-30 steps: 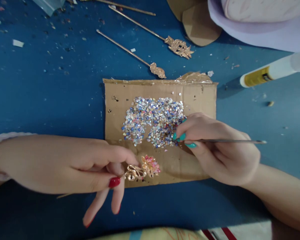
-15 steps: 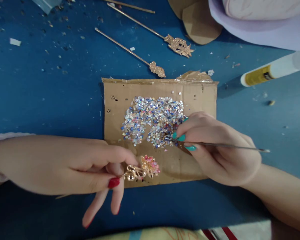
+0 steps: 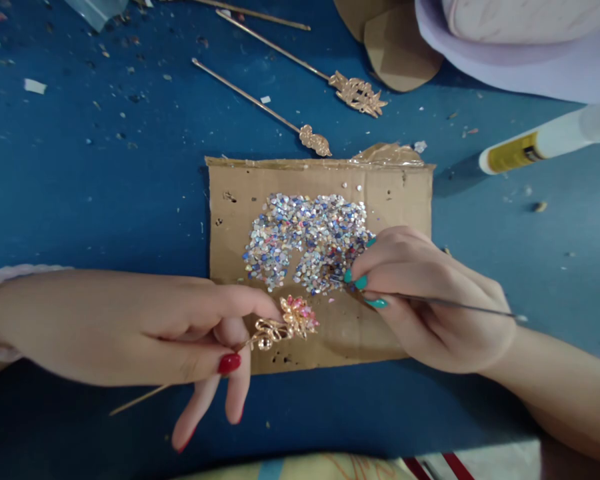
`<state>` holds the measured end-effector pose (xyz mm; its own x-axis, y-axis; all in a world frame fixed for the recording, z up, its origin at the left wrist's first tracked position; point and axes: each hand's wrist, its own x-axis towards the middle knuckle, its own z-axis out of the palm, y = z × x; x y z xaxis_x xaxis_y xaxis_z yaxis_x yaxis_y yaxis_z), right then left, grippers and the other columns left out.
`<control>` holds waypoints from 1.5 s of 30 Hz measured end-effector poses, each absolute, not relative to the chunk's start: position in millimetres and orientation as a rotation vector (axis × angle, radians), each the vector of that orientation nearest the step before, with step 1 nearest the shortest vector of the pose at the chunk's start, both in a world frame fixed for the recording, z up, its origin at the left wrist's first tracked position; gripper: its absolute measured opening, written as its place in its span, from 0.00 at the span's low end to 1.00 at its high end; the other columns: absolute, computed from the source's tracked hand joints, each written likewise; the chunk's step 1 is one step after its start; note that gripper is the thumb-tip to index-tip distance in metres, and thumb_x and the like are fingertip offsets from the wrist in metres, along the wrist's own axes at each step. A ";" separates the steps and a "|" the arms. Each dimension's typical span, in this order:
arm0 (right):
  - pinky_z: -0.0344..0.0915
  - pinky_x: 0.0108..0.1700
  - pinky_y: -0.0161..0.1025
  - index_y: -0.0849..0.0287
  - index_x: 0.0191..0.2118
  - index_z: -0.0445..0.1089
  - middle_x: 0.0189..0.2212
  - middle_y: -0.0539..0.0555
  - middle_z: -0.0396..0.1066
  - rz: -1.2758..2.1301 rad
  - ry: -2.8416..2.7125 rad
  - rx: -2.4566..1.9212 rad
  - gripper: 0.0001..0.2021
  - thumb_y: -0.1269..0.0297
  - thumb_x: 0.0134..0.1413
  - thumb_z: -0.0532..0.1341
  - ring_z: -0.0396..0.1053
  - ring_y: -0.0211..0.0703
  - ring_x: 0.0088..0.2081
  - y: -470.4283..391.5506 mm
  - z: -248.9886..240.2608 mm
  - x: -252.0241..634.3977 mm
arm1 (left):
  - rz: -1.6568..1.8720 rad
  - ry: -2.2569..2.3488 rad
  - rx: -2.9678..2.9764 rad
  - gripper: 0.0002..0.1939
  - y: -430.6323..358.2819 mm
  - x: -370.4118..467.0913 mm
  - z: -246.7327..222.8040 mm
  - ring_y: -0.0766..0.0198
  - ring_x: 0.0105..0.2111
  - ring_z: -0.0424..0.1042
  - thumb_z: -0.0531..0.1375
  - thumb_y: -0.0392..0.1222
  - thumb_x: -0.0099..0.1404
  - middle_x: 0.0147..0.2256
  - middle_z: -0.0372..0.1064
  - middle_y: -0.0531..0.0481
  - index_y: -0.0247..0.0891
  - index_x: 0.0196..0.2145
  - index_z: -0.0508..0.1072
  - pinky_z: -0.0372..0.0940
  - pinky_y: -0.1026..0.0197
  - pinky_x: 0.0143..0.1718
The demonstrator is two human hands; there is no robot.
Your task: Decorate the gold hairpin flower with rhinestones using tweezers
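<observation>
1. Pinching a gold hairpin (image 3: 296, 323) by the stem, the grip of the left hand (image 3: 145, 327) holds its flowered head over the cardboard (image 3: 370, 333), towards the near edge.
2. Across the right edge, the right hand (image 3: 440, 293) pinches a thin tool (image 3: 460, 306) at loose gems (image 3: 320, 220).
3. Beyond the far edge lie gold pins (image 3: 315, 140) on the desk (image 3: 140, 220).

No legible text: the white cylindrical plastic bottle (image 3: 563, 135) bears a golden-yellow label (image 3: 507, 156) whose small dark marking (image 3: 531, 154) is too blurred to read
</observation>
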<state>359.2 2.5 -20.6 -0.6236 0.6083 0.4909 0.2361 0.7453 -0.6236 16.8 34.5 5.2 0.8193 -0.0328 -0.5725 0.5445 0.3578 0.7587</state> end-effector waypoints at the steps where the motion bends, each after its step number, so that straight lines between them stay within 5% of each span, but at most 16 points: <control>1: 0.85 0.48 0.47 0.56 0.50 0.75 0.42 0.57 0.88 0.676 -2.230 -0.628 0.05 0.74 0.77 0.66 0.88 0.48 0.41 2.3 -20.6 359.4 | -0.446 0.500 1.058 0.28 34.7 17.1 5.3 0.55 0.32 0.90 0.61 0.57 0.90 0.47 0.94 0.48 0.50 0.80 0.68 0.76 0.63 0.33; 12: 0.86 0.47 0.48 0.54 0.51 0.74 0.42 0.57 0.88 0.705 -2.239 -0.633 0.06 0.74 0.80 0.65 0.88 0.47 0.42 0.9 -17.3 358.2 | -0.471 0.487 0.947 0.22 36.1 17.7 3.3 0.54 0.35 0.91 0.62 0.56 0.91 0.51 0.93 0.42 0.52 0.74 0.68 0.73 0.61 0.32; 20: 0.87 0.49 0.47 0.56 0.51 0.75 0.43 0.58 0.88 0.728 -2.226 -0.628 0.09 0.78 0.74 0.66 0.89 0.48 0.43 3.0 -18.4 360.1 | -0.481 0.487 0.918 0.30 37.0 19.8 3.0 0.50 0.39 0.93 0.63 0.55 0.91 0.54 0.93 0.42 0.53 0.82 0.62 0.76 0.60 0.34; 35: 0.86 0.46 0.46 0.55 0.50 0.75 0.42 0.57 0.88 0.698 -2.220 -0.635 0.05 0.74 0.79 0.65 0.87 0.47 0.40 2.6 -19.1 357.0 | -0.467 0.489 0.916 0.29 37.6 19.8 4.6 0.48 0.41 0.94 0.63 0.57 0.90 0.54 0.93 0.42 0.51 0.81 0.66 0.75 0.59 0.33; 45: 0.85 0.43 0.45 0.54 0.50 0.74 0.41 0.56 0.87 0.656 -2.240 -0.620 0.11 0.79 0.74 0.63 0.86 0.46 0.38 2.6 -18.5 356.1 | -0.455 0.467 0.943 0.29 37.7 20.4 3.6 0.49 0.42 0.95 0.59 0.55 0.93 0.56 0.93 0.41 0.51 0.83 0.60 0.74 0.59 0.35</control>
<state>356.1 2.6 -18.5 -0.6326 0.5963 0.4943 0.2354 0.7560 -0.6108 20.4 37.7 3.6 0.8100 -0.1642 -0.5630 0.5584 0.5093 0.6549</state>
